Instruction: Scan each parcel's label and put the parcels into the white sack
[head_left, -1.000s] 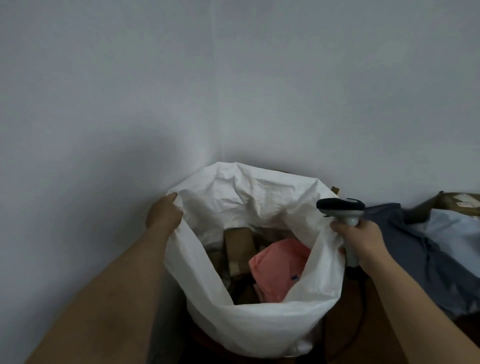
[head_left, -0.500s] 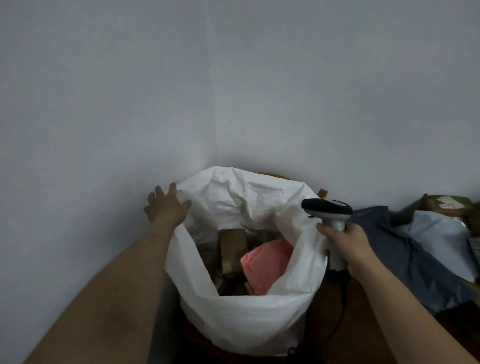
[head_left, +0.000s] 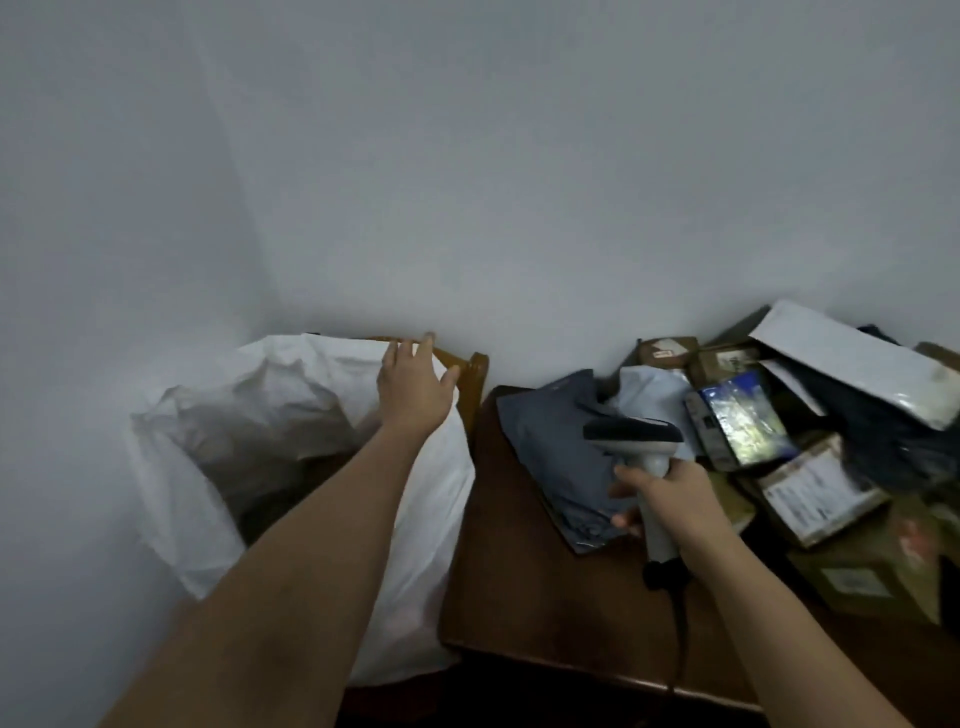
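Grey walls behind; left hand (head_left: 415, 387) spread above white sack (head_left: 291, 415), right hand (head_left: 670, 493) grips scanner (head_left: 636, 441).

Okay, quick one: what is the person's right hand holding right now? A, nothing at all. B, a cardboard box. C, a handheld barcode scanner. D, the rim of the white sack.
C: the right hand grips the pale handle of the barcode scanner over the grey mailer bag on the wooden table.
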